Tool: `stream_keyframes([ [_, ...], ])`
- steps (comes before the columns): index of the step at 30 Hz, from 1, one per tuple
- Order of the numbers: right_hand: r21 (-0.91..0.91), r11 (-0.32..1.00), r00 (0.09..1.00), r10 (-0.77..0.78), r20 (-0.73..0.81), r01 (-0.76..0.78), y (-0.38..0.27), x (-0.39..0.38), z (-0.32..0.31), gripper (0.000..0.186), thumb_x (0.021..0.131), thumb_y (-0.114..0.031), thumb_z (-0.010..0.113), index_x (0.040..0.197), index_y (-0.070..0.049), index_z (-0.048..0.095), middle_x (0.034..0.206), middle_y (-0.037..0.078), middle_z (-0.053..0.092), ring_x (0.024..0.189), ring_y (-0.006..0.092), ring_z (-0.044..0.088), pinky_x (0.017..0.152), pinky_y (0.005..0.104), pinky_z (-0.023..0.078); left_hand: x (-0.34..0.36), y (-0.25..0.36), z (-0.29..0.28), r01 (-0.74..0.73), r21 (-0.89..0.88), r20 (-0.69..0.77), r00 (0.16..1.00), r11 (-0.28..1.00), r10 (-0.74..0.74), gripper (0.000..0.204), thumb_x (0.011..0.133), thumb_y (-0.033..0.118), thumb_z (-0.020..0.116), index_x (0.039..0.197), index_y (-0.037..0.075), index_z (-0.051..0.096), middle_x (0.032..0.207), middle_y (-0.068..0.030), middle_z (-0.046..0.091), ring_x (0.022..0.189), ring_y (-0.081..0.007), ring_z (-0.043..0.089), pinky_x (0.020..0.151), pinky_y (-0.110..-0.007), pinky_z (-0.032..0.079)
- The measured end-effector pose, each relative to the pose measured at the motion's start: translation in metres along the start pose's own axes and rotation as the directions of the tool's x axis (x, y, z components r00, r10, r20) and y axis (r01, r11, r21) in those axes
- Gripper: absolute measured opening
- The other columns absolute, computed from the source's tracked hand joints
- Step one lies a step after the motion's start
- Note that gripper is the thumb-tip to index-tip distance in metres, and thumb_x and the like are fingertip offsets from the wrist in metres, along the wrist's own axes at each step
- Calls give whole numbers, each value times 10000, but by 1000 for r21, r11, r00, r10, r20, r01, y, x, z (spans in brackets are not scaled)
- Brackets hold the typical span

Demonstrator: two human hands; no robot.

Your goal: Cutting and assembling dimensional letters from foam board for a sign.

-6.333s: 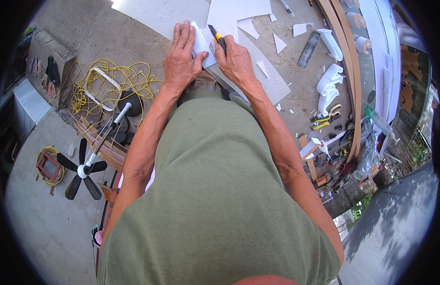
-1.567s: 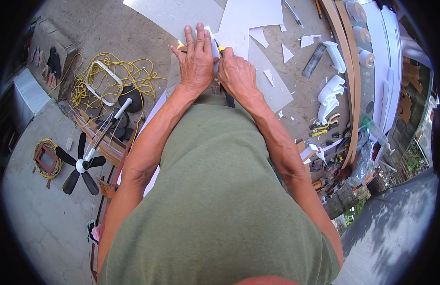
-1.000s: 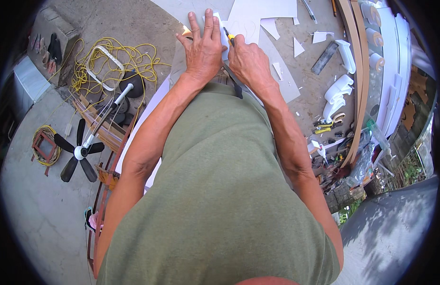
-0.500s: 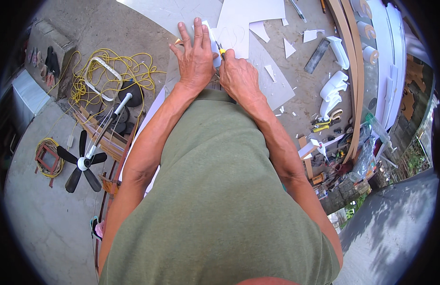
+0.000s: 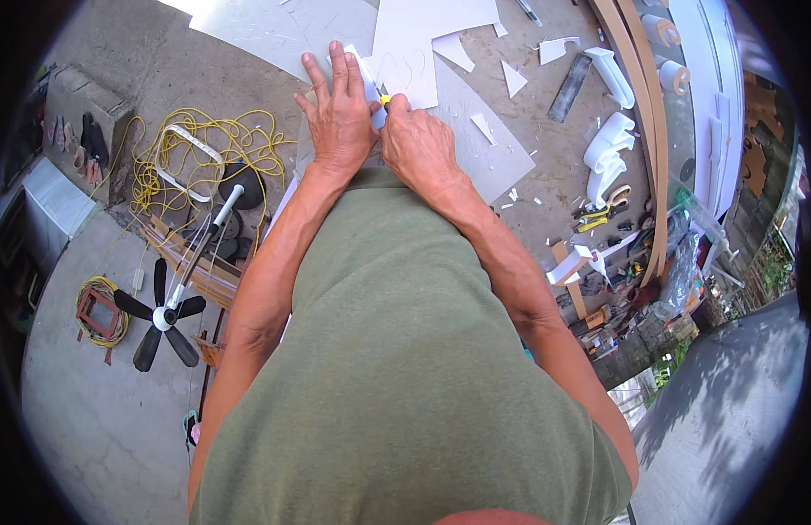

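Note:
My left hand (image 5: pixel 339 129) lies flat with fingers stretched out, pressing on a narrow white piece of sheet (image 5: pixel 361 72). Close beside it, my right hand (image 5: pixel 417 140) is closed round a yellow utility knife (image 5: pixel 385 100). The knife's tip is at the edge of the white piece; most of its handle is hidden in my fist. Just beyond, a larger white sheet (image 5: pixel 414 44) carries faint drawn curves. A grey sheet (image 5: pixel 497 162) lies under the work, and a thin white offcut (image 5: pixel 483 129) rests on it.
White scraps (image 5: pixel 514 79), a dark flat bar (image 5: pixel 569 87), curled white pieces (image 5: pixel 608 144) and yellow-handled scissors (image 5: pixel 593 216) lie to the right. Long brown strips (image 5: pixel 655 131) curve beyond them. On the left are tangled yellow cord (image 5: pixel 239 131) and a black-bladed fan (image 5: pixel 163 317).
The whole view has shifted, so the work sits farther left in the picture. Both hands keep their hold and have drawn very slightly nearer to my body, the knife with them.

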State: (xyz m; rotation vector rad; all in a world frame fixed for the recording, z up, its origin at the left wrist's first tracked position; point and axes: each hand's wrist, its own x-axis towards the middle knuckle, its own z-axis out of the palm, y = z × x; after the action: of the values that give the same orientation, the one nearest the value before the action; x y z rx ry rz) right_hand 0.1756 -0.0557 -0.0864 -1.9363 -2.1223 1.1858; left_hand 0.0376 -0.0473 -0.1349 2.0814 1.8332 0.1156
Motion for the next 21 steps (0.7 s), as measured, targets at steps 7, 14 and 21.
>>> stream_keyframes([
  [7, 28, 999, 999, 19, 26, -20, 1, 0, 0, 175, 923, -124, 588, 957, 37, 528, 744, 321, 675, 727, 496, 702, 651, 571, 554, -1, 1, -1, -4, -1, 2, 1000, 1000, 4, 848, 833, 232, 801, 1522, -67, 408, 1697, -216, 195, 1524, -579, 125, 965, -833, 371],
  [14, 51, 994, 991, 94, 94, -99, -1, 1, -8, 192, 923, -98, 572, 1007, 74, 557, 811, 321, 691, 768, 492, 708, 691, 559, 561, -1, 0, -2, -14, -2, 3, 1000, 1000, 14, 841, 831, 224, 806, 1515, -73, 418, 1692, -226, 200, 1519, -583, 135, 963, -817, 393],
  [21, 228, 966, 992, 126, -4, -122, 7, -6, -19, 290, 1012, -237, 562, 1004, 50, 526, 699, 313, 641, 681, 503, 661, 643, 577, 507, -4, -1, -2, -31, -53, -28, 999, 998, 29, 847, 814, 202, 821, 1508, -78, 426, 1683, -227, 232, 1513, -581, 166, 1011, -715, 450],
])
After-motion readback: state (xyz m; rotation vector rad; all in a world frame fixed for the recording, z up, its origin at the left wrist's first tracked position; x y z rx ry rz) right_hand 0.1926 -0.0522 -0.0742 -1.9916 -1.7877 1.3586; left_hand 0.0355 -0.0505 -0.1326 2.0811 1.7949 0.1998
